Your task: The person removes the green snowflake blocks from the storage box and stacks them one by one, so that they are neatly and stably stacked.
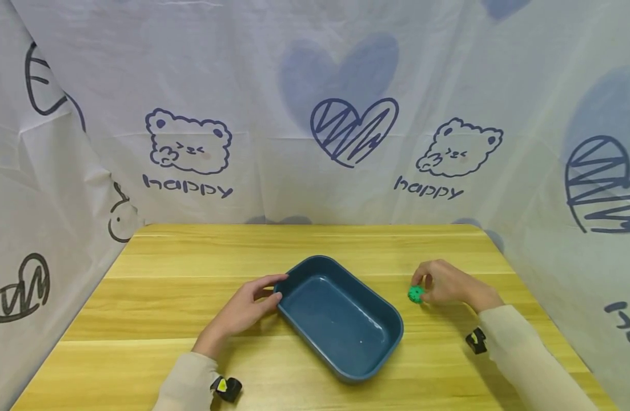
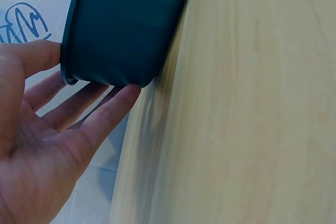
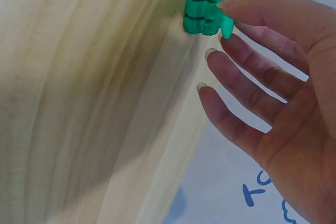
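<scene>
A dark blue rectangular bin (image 1: 340,325) with rounded corners lies at a slant on the table, and nothing shows inside it. My left hand (image 1: 245,308) touches the bin's left end. Its thumb and fingertips meet the rim and outer wall, and the fingers are mostly straight in the left wrist view. To the right of the bin, my right hand (image 1: 443,282) pinches a small green ribbed plastic piece (image 3: 207,9) between thumb and index finger. The other fingers of that hand are spread and loosely bent. That piece is at or just above the tabletop; I cannot tell which.
The yellow wood-grain table (image 1: 191,279) runs back to a white cloth (image 1: 273,171) printed with hearts and bears. The cloth also hangs along the left and right sides. Black wrist-worn devices sit at the cuffs of both pale sleeves (image 1: 520,348).
</scene>
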`<action>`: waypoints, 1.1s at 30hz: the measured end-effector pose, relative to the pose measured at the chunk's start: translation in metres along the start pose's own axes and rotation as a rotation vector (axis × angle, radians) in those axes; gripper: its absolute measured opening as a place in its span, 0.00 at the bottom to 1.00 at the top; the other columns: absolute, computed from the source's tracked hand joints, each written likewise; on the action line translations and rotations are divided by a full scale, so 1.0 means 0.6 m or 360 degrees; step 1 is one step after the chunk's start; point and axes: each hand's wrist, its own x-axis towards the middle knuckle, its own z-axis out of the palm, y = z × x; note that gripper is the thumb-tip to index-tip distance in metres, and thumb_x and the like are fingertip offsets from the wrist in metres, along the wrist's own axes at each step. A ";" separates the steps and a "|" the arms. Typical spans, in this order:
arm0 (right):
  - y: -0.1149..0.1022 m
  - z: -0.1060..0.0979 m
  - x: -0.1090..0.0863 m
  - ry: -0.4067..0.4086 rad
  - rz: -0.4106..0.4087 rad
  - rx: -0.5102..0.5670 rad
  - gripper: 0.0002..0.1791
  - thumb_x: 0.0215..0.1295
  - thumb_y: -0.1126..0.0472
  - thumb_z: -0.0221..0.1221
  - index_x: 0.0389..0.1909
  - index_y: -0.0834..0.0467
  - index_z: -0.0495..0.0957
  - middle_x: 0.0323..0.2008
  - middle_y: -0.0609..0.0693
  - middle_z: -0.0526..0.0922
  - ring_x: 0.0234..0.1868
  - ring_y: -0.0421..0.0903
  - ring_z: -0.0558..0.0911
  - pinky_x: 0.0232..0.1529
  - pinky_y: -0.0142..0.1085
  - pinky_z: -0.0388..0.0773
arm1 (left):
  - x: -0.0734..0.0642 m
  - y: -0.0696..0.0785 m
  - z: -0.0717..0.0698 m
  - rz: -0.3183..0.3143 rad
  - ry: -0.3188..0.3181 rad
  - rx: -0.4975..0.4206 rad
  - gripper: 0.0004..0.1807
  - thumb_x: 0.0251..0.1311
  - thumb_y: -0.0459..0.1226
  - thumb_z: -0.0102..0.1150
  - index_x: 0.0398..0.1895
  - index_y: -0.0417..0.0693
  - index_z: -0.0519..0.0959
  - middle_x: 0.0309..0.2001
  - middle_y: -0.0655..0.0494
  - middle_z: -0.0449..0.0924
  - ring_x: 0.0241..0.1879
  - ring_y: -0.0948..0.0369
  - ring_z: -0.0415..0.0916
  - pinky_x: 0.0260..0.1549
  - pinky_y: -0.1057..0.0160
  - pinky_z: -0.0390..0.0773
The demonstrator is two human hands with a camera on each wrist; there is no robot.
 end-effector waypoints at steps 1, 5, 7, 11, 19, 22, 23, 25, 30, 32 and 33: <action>0.000 0.000 -0.001 -0.0003 0.0006 0.0007 0.12 0.49 0.69 0.73 0.36 0.57 0.87 0.36 0.47 0.88 0.32 0.40 0.82 0.34 0.29 0.80 | 0.000 0.000 0.000 -0.0002 -0.0001 0.0001 0.25 0.77 0.41 0.55 0.74 0.47 0.71 0.74 0.40 0.69 0.68 0.40 0.74 0.65 0.44 0.77; 0.001 0.002 -0.002 -0.0006 0.0006 0.0030 0.12 0.49 0.69 0.72 0.36 0.57 0.87 0.37 0.47 0.88 0.32 0.40 0.82 0.34 0.28 0.80 | 0.000 0.000 0.000 -0.0001 -0.0002 0.0000 0.25 0.77 0.41 0.55 0.74 0.47 0.71 0.74 0.40 0.69 0.68 0.40 0.74 0.65 0.44 0.77; 0.002 0.004 -0.002 -0.0002 0.0000 0.0035 0.12 0.50 0.69 0.72 0.36 0.57 0.87 0.37 0.47 0.88 0.32 0.40 0.82 0.34 0.28 0.80 | 0.000 0.000 -0.001 -0.0003 -0.0002 -0.0002 0.25 0.77 0.41 0.55 0.74 0.47 0.71 0.74 0.40 0.69 0.68 0.40 0.74 0.65 0.44 0.77; 0.000 0.005 -0.003 -0.0002 0.0006 0.0039 0.11 0.50 0.69 0.72 0.36 0.56 0.87 0.37 0.47 0.88 0.32 0.39 0.82 0.35 0.29 0.81 | 0.001 -0.001 -0.001 -0.0003 -0.0004 -0.0003 0.25 0.76 0.41 0.55 0.73 0.47 0.71 0.74 0.40 0.69 0.68 0.40 0.74 0.65 0.45 0.77; -0.002 0.002 -0.002 -0.0011 -0.0001 0.0044 0.12 0.49 0.70 0.72 0.36 0.56 0.88 0.38 0.48 0.89 0.32 0.39 0.81 0.35 0.29 0.80 | 0.000 -0.002 -0.001 0.0004 -0.0010 0.0000 0.25 0.77 0.41 0.55 0.74 0.47 0.71 0.74 0.40 0.69 0.68 0.40 0.74 0.65 0.45 0.77; -0.004 0.002 -0.003 -0.0013 -0.0002 0.0045 0.12 0.49 0.70 0.71 0.36 0.57 0.88 0.38 0.48 0.89 0.32 0.39 0.81 0.35 0.29 0.80 | -0.001 -0.002 -0.001 0.0006 -0.0012 -0.0001 0.25 0.77 0.41 0.55 0.74 0.47 0.71 0.74 0.40 0.69 0.68 0.40 0.74 0.65 0.45 0.77; -0.005 0.003 -0.003 -0.0012 0.0004 0.0043 0.12 0.49 0.70 0.71 0.36 0.56 0.88 0.38 0.48 0.89 0.32 0.39 0.81 0.35 0.29 0.80 | -0.001 -0.002 -0.001 0.0006 -0.0013 -0.0003 0.25 0.77 0.41 0.55 0.74 0.47 0.71 0.74 0.40 0.69 0.68 0.40 0.74 0.65 0.45 0.77; -0.005 0.003 -0.004 -0.0015 0.0006 0.0044 0.12 0.49 0.70 0.71 0.36 0.56 0.88 0.38 0.48 0.89 0.32 0.39 0.81 0.35 0.29 0.80 | -0.001 -0.002 -0.001 0.0005 -0.0014 -0.0006 0.25 0.77 0.41 0.55 0.74 0.47 0.71 0.74 0.40 0.69 0.68 0.40 0.74 0.65 0.45 0.77; -0.006 0.004 -0.006 -0.0022 0.0038 0.0037 0.12 0.49 0.71 0.70 0.37 0.56 0.88 0.38 0.48 0.88 0.32 0.39 0.81 0.35 0.29 0.80 | -0.002 -0.001 -0.001 0.0005 -0.0015 -0.0006 0.25 0.77 0.41 0.55 0.74 0.47 0.71 0.74 0.40 0.69 0.68 0.40 0.74 0.65 0.45 0.77; -0.007 0.003 -0.007 -0.0022 0.0050 0.0036 0.13 0.49 0.71 0.70 0.37 0.56 0.88 0.39 0.48 0.89 0.32 0.38 0.81 0.35 0.28 0.80 | -0.002 -0.002 -0.001 0.0008 -0.0016 -0.0005 0.25 0.77 0.41 0.55 0.74 0.47 0.71 0.74 0.40 0.69 0.68 0.40 0.74 0.65 0.45 0.77; -0.007 0.003 -0.008 -0.0022 0.0048 0.0036 0.13 0.50 0.71 0.70 0.37 0.56 0.88 0.39 0.48 0.89 0.32 0.38 0.80 0.35 0.29 0.80 | -0.002 -0.002 -0.001 0.0009 -0.0018 -0.0004 0.25 0.77 0.41 0.55 0.74 0.47 0.71 0.74 0.40 0.69 0.68 0.40 0.74 0.65 0.46 0.77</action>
